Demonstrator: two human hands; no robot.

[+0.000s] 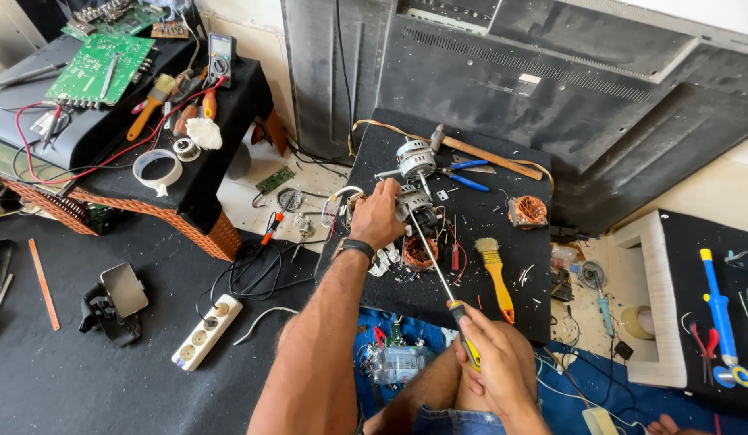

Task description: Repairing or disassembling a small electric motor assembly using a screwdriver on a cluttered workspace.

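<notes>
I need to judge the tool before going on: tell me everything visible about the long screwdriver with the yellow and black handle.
The long screwdriver with the yellow and black handle has a thin, bright metal shaft and a red collar at the handle. It slants up and left from the right hand, which grips the handle, to the small grey metal motor on the black mat. The left hand steadies that motor. The tip is hidden.

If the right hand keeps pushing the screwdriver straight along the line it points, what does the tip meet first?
The right hand aims the screwdriver up and left at the small motor, which the left hand holds. The tip seems already at the motor's housing, though depth is unclear.
</notes>
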